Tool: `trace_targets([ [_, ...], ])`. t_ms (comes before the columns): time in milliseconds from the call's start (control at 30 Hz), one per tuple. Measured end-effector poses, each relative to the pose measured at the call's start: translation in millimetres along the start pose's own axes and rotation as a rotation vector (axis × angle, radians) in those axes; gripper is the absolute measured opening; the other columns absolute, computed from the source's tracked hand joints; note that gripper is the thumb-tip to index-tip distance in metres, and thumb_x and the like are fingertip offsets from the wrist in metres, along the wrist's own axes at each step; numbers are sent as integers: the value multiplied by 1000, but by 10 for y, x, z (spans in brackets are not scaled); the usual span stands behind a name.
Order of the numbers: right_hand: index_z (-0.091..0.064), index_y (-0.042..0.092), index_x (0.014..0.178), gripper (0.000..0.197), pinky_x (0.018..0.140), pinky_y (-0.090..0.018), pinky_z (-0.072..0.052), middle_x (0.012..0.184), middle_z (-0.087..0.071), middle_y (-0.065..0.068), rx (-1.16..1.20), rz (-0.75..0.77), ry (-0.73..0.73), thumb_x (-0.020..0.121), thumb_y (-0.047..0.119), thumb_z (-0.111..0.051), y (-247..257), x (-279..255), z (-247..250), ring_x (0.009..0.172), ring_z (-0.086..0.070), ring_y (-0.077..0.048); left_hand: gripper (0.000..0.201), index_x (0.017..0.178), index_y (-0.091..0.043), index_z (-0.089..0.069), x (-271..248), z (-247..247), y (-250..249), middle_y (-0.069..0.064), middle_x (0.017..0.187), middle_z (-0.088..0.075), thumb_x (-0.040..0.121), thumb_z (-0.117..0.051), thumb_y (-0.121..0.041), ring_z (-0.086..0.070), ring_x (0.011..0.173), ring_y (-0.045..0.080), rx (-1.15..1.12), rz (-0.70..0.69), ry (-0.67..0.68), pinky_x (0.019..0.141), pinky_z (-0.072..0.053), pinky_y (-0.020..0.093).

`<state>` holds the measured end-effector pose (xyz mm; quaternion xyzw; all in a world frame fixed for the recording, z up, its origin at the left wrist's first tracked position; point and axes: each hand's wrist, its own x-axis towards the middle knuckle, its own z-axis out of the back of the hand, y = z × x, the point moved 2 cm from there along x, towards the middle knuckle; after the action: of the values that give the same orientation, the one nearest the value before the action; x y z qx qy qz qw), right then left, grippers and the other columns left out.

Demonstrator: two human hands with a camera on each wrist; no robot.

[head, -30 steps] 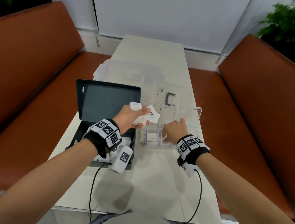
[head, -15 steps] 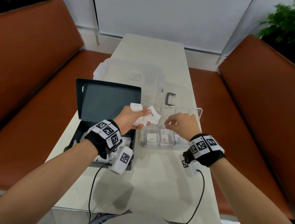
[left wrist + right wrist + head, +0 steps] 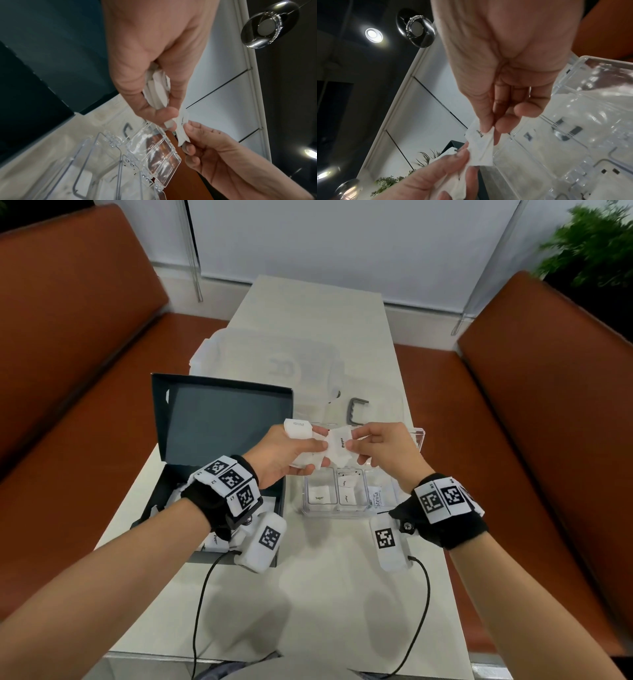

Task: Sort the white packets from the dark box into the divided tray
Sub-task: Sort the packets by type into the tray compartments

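My left hand (image 3: 294, 450) grips a bunch of several white packets (image 3: 301, 429) above the table, between the dark box (image 3: 219, 440) and the clear divided tray (image 3: 346, 513). My right hand (image 3: 373, 446) pinches the edge of one packet (image 3: 339, 445) that sticks out of the bunch; thumb and fingers close on it in the right wrist view, packet (image 3: 481, 146). In the left wrist view the bunch (image 3: 157, 89) sits in my curled fingers. The tray's front compartments hold packets marked Sugar (image 3: 319, 495), a small pair (image 3: 346, 491) and stevia (image 3: 376, 498). More packets lie in the box (image 3: 214, 541).
A translucent plastic bin (image 3: 274, 364) lies behind the box and tray, with a grey handle piece (image 3: 356, 409) beside it. The tray's clear lid (image 3: 416, 436) stands open at the back. Brown benches flank the narrow white table (image 3: 325, 594).
My right hand has left the tray's front compartments, risen and moved left to the bunch, where it now pinches one packet. My left hand has stayed in place with the packets.
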<state>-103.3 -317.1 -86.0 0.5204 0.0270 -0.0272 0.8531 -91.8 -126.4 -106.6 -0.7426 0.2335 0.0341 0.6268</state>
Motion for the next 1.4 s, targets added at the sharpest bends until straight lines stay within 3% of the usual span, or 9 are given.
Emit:
trace_targets([
  [167, -69, 16, 82, 5, 53, -17, -42, 68, -67, 2, -24, 1, -51, 81, 16, -74, -39, -9, 93, 52, -56, -7, 20, 101, -14, -73, 11, 24, 3, 12, 99, -75, 83, -75, -7, -73, 86, 31, 50, -19, -7, 49, -51, 23],
  [533, -75, 23, 94, 16, 65, -21, -50, 57, -61, 10, -196, 87, 36, 78, 18, -77, 19, 37, 48, 56, -54, -5, 24, 98, -16, -73, 50, -52, -85, 9, 98, -76, 78, -79, -5, -74, 78, 24, 138, -44, 86, 56, -56, 24],
  [700, -70, 28, 78, 16, 61, -23, -50, 62, -61, 2, -201, 76, 39, 82, 12, -71, 0, 47, 94, 57, -54, -9, 21, 95, -16, -73, 77, -44, -79, 7, 94, -76, 79, -78, -3, -73, 71, 20, 171, -42, 76, 54, -55, 23],
  [800, -66, 18, 74, 14, 58, -23, -54, 65, -63, 0, -128, 5, -11, 83, 7, -64, -84, 63, 170, 58, -59, -11, 21, 93, -16, -74, 95, 14, -70, 7, 93, -76, 80, -76, 0, -72, 69, 20, 151, -38, 31, 52, -55, 23],
  [1000, -61, 11, 99, 21, 53, -29, -53, 65, -56, -12, 6, -74, 70, 84, -3, -56, -333, 58, 169, 52, -56, -17, 21, 97, -13, -73, 85, 115, -57, 11, 95, -76, 81, -75, 0, -73, 76, 24, 114, -24, 11, 49, -53, 23],
  [1133, -64, 3, 81, 15, 61, -37, -59, 72, -62, -20, -3, -155, 108, 88, 1, -50, -487, 60, 86, 57, -63, -24, 22, 99, -13, -73, 81, 113, -34, 10, 96, -76, 81, -75, 0, -74, 77, 25, 118, -4, 14, 51, -54, 23],
  [1267, -66, -5, 83, 24, 66, -33, -60, 69, -69, -15, -170, -154, 134, 90, 11, -50, -575, 54, 52, 59, -68, -21, 22, 98, -13, -73, 85, 109, -15, 10, 97, -76, 80, -76, -1, -74, 77, 25, 118, 8, 10, 51, -54, 23],
  [1333, -69, -4, 84, 26, 57, -22, -54, 72, -65, -15, -364, -75, 139, 91, 14, -50, -576, 67, 31, 56, -63, -15, 22, 99, -12, -73, 88, 114, -12, 11, 97, -75, 81, -76, -1, -74, 77, 26, 121, 8, 7, 50, -54, 24],
  [1400, -69, -5, 85, 27, 57, -22, -42, 77, -57, -17, -597, 32, 148, 92, 15, -52, -552, 76, -13, 67, -58, -23, 23, 100, -12, -72, 90, 120, -9, 11, 98, -75, 81, -75, 0, -74, 78, 26, 120, 8, 5, 50, -54, 24],
])
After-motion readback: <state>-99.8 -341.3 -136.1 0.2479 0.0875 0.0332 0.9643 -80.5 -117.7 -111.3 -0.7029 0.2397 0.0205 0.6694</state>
